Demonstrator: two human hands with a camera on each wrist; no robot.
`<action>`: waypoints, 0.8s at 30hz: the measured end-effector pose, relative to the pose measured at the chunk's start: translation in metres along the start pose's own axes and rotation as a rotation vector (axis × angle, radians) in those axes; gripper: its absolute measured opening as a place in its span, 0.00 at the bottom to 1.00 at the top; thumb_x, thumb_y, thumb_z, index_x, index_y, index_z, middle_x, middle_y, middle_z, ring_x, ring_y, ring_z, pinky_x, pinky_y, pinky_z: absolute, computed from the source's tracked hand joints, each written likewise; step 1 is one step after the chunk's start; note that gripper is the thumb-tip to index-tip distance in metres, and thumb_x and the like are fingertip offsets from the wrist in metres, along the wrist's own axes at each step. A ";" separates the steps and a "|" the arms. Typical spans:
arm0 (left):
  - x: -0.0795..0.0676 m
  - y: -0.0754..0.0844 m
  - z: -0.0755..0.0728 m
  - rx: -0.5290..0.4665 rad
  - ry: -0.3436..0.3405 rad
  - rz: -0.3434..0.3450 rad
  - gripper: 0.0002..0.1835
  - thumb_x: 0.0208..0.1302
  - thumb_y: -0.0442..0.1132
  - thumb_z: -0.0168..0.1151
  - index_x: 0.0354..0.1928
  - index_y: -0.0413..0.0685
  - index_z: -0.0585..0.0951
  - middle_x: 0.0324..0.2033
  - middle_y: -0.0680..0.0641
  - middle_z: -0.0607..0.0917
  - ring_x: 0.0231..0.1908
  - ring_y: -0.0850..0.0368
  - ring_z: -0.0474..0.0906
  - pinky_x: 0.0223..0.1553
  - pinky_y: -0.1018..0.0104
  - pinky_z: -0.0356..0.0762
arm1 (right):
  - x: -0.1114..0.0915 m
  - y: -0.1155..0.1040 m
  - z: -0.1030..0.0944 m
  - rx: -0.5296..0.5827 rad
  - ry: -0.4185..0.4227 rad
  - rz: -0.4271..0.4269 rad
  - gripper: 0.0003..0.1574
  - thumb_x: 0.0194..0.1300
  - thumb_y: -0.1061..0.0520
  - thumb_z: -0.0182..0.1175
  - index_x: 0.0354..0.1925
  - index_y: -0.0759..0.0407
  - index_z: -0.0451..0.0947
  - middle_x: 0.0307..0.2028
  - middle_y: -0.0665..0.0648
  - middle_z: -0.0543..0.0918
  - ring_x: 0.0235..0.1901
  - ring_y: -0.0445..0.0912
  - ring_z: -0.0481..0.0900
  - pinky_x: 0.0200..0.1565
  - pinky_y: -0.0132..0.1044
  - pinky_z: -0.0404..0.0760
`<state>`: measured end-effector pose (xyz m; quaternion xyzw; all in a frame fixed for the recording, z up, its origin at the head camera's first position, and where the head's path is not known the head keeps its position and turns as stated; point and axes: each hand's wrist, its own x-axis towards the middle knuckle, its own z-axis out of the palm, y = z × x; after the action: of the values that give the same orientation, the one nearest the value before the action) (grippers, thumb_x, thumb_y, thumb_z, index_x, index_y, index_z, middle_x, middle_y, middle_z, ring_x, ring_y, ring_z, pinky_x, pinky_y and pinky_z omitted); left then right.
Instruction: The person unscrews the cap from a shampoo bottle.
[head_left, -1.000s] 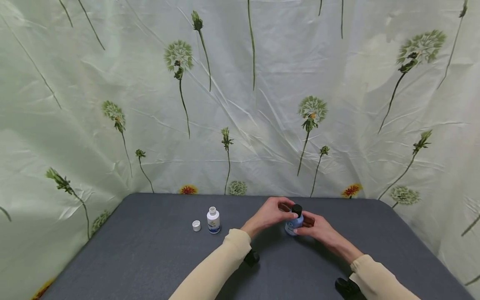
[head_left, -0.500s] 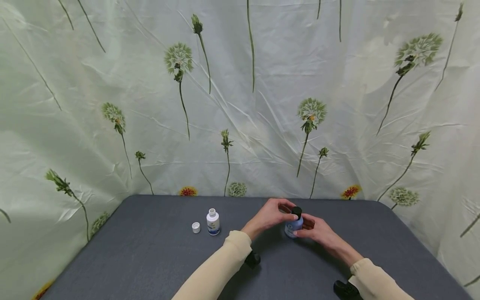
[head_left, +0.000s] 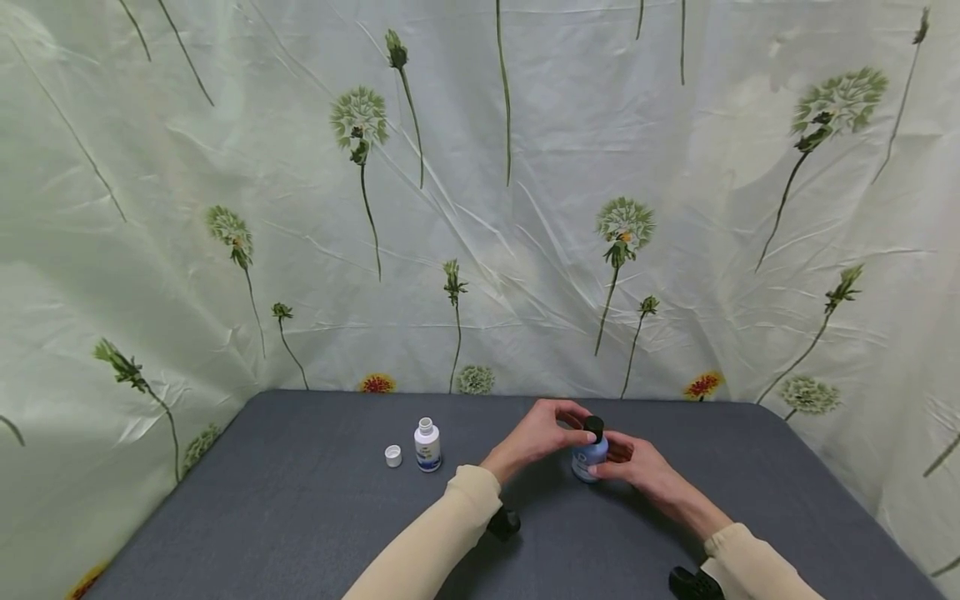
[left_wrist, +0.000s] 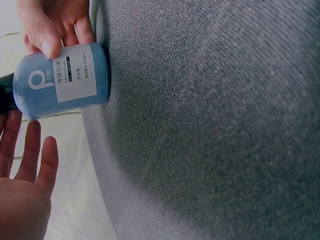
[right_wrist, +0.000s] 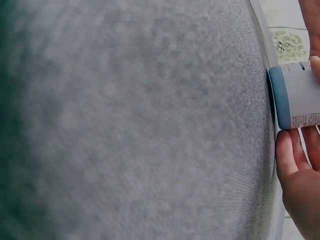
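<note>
The blue bottle [left_wrist: 62,85] stands upright or very nearly so toward the far edge of the bench [head_left: 300,508], right of centre, its long axis running up from the base to the black cap [head_left: 594,427] on top. It sits between the person's two hands: the left hand [head_left: 542,432] comes in from the left and pinches the cap, while the right hand [head_left: 639,467] grips the body lower down from the right, thumb on the near side. Well to the left stands an uncapped white bottle [head_left: 427,452], with a white cap [head_left: 393,456] just beside it.
</note>
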<state>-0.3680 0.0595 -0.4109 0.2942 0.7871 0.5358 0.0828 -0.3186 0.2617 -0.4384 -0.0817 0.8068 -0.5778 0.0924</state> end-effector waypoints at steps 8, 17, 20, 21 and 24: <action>-0.005 0.000 -0.005 -0.049 0.005 0.027 0.12 0.60 0.40 0.72 0.46 0.49 0.86 0.36 0.57 0.84 0.39 0.63 0.77 0.38 0.67 0.76 | -0.005 -0.005 0.005 -0.043 0.066 0.034 0.41 0.59 0.51 0.72 0.65 0.65 0.70 0.57 0.63 0.78 0.57 0.54 0.75 0.55 0.49 0.76; -0.016 0.003 -0.015 -0.070 0.008 0.032 0.13 0.60 0.42 0.71 0.47 0.49 0.86 0.36 0.56 0.84 0.39 0.62 0.78 0.42 0.65 0.76 | -0.014 -0.015 0.012 -0.032 0.080 0.014 0.41 0.59 0.50 0.71 0.65 0.65 0.70 0.59 0.63 0.77 0.58 0.55 0.75 0.57 0.52 0.74; -0.021 0.005 -0.019 -0.069 0.010 0.034 0.14 0.60 0.43 0.72 0.47 0.51 0.86 0.36 0.57 0.85 0.39 0.61 0.78 0.42 0.64 0.76 | -0.016 -0.019 0.014 -0.028 0.063 -0.008 0.40 0.60 0.51 0.71 0.65 0.65 0.70 0.58 0.63 0.78 0.56 0.55 0.76 0.55 0.49 0.76; -0.023 0.005 -0.020 -0.069 0.010 0.035 0.13 0.60 0.43 0.72 0.47 0.51 0.86 0.37 0.57 0.85 0.39 0.61 0.79 0.42 0.64 0.76 | -0.017 -0.020 0.015 -0.027 0.058 -0.014 0.40 0.60 0.50 0.71 0.65 0.65 0.70 0.57 0.63 0.78 0.55 0.54 0.77 0.55 0.49 0.76; -0.028 0.008 -0.023 -0.064 0.002 0.044 0.13 0.60 0.43 0.72 0.47 0.51 0.86 0.37 0.57 0.85 0.39 0.60 0.79 0.41 0.65 0.77 | -0.021 -0.023 0.019 -0.024 0.047 -0.038 0.40 0.60 0.51 0.71 0.64 0.67 0.70 0.56 0.63 0.79 0.55 0.54 0.77 0.54 0.47 0.77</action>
<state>-0.3522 0.0277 -0.3999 0.3081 0.7631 0.5625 0.0795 -0.2928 0.2424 -0.4215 -0.0846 0.8139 -0.5715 0.0614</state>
